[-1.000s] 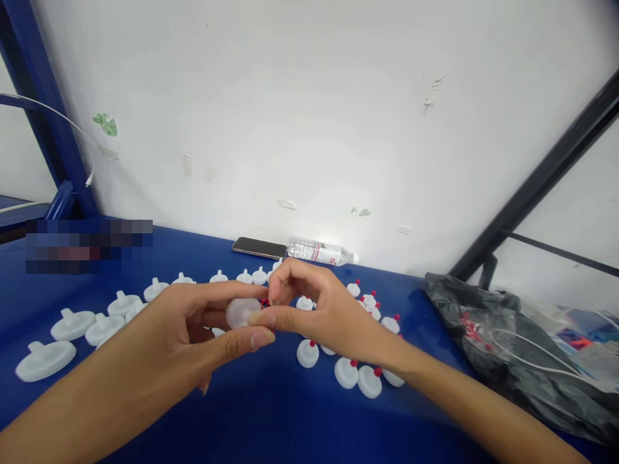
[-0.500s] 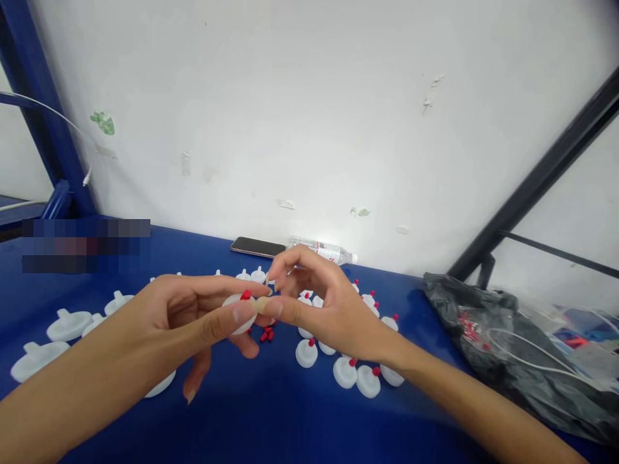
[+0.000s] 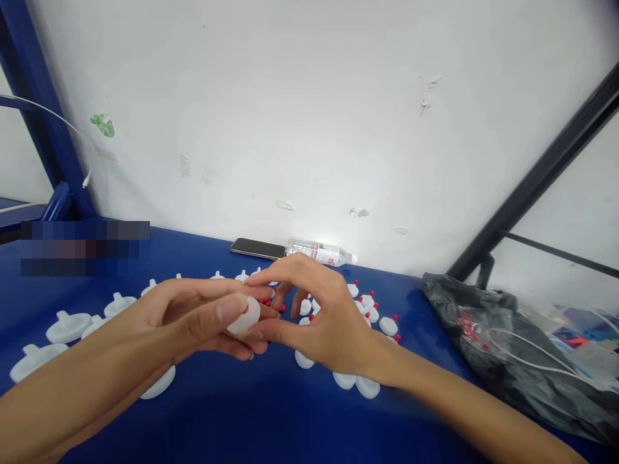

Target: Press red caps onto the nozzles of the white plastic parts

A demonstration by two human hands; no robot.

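Observation:
My left hand (image 3: 193,319) grips a white round plastic piece (image 3: 248,316) between thumb and fingers. A bit of red shows at its edge beside my thumb; the rest of its red tip is hidden. My right hand (image 3: 314,309) curls round the same piece from the right, its thumb against the lower edge and its index finger reaching over the top. Just behind the fingers lie several small red caps (image 3: 265,301). White pieces with bare spouts (image 3: 70,327) are spread on the left. To the right are white pieces with red tips (image 3: 388,325), partly covered by my right hand.
Against the wall lie a phone (image 3: 258,248) and a clear plastic bottle (image 3: 322,251). A black plastic bag (image 3: 449,309) with a clear bag of red parts (image 3: 471,328) and a white cable rests at the right. Dark frame posts rise on both sides of the blue table (image 3: 217,419).
The held piece has turned, so its red tip has gone largely behind my left thumb and its round face shows. My right fingers have spread from a pinch to reach around it.

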